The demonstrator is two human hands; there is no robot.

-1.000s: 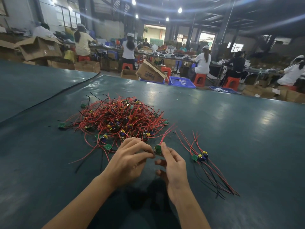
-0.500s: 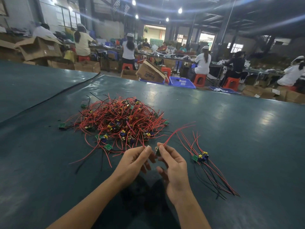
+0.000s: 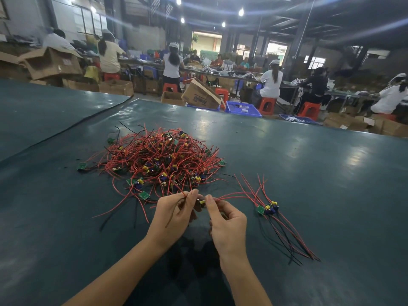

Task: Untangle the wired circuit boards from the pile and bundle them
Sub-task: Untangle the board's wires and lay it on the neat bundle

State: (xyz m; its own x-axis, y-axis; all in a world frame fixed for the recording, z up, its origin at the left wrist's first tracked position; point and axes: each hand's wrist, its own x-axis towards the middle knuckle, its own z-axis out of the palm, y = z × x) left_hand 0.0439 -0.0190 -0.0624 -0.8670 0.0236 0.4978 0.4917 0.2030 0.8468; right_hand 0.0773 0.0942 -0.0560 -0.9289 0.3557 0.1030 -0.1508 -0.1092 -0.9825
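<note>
Wired circuit board (image 3: 202, 202), just one, hangs between our hands above the table (image 3: 320, 184), close to its near edge. Our left hand (image 3: 174, 215) pinches its red leads (image 3: 186, 196) between thumb and forefinger, while the fingers (image 3: 208, 198) of our right hand (image 3: 227, 221) pinch the board itself. We judge it light, with limp leads that snag and fragile solder joints, so we grip the board's edges. The pile (image 3: 159, 157) towards the table's middle holds too many to count. The sorted group (image 3: 268, 208) towards the right edge holds a few.

Dim; ceiling lamps (image 3: 241, 12) flare (in streaks), table (image 3: 356, 156) shows glare, edges bow.
</note>
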